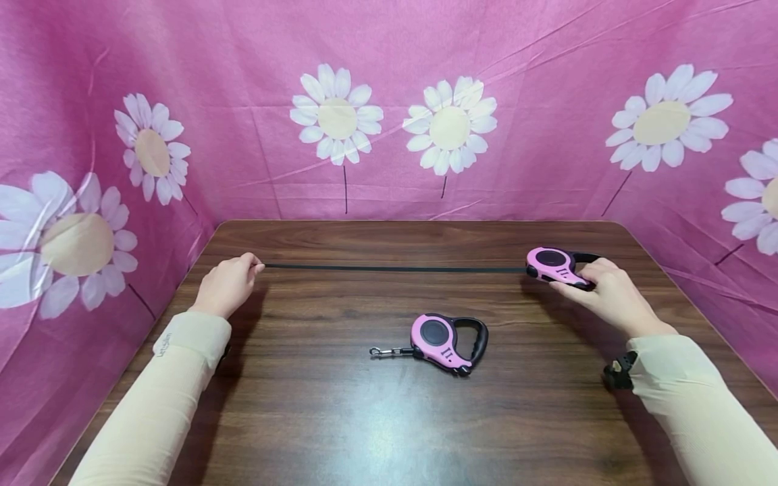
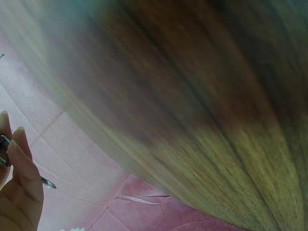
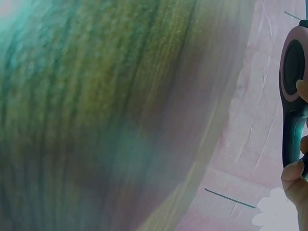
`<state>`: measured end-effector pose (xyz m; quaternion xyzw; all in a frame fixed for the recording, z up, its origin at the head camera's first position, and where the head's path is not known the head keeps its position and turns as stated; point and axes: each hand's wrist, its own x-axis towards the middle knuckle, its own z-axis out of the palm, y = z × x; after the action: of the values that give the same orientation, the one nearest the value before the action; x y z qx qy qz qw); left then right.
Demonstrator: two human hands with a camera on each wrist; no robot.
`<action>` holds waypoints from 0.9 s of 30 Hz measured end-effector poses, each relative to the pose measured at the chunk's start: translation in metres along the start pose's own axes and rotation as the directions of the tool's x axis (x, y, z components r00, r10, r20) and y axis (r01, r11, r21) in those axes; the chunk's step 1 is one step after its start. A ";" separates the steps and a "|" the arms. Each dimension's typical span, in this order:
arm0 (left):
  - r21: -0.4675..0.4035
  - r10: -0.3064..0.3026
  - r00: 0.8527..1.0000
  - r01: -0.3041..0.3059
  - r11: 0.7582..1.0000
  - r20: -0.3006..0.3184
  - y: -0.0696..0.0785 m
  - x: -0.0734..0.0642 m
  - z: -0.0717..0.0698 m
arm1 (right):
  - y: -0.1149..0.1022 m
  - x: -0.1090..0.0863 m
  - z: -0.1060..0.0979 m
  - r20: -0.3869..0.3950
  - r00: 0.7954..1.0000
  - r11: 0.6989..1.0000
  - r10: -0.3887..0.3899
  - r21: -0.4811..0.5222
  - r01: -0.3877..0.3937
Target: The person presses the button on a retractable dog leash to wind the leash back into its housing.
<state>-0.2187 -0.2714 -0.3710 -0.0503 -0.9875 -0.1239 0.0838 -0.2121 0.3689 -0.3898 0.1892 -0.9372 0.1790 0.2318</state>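
Observation:
My right hand (image 1: 614, 297) grips a pink and black retractable dog leash (image 1: 550, 263) by its handle, toward the right of the table. From its case a dark flat strap (image 1: 389, 269) runs straight and taut to the left. My left hand (image 1: 227, 283) pinches the far end of that strap between thumb and fingers, and a bit of the metal clip (image 2: 5, 150) shows among the fingers in the left wrist view. In the right wrist view the held leash (image 3: 294, 67) stands at the right edge, partly cut off, with fingers around its handle.
A second pink and black retractable leash (image 1: 434, 341) lies on the wooden table (image 1: 292, 418) between the arms, its metal clip (image 1: 383, 352) pointing left. Behind the table and along both sides hangs a pink cloth (image 1: 243, 81) with white daisies.

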 end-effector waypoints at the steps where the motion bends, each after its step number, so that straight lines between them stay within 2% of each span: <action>1: -0.001 0.001 1.000 -0.001 1.000 0.000 0.000 0.000 0.000 | 0.000 0.000 0.000 -0.002 1.000 1.000 -0.007 -0.001 0.007; 11: 0.000 0.013 1.000 -0.013 1.000 0.001 -0.001 0.000 0.001 | -0.001 0.004 -0.001 -0.001 1.000 1.000 -0.025 -0.007 0.025; 27: -0.007 0.049 0.999 -0.049 0.999 -0.013 0.007 0.003 0.004 | -0.003 0.010 0.006 -0.020 0.998 0.998 -0.055 0.024 0.055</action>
<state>-0.2213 -0.2630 -0.3724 -0.0741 -0.9849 -0.1255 0.0929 -0.2209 0.3608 -0.3892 0.2159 -0.9271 0.1858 0.2435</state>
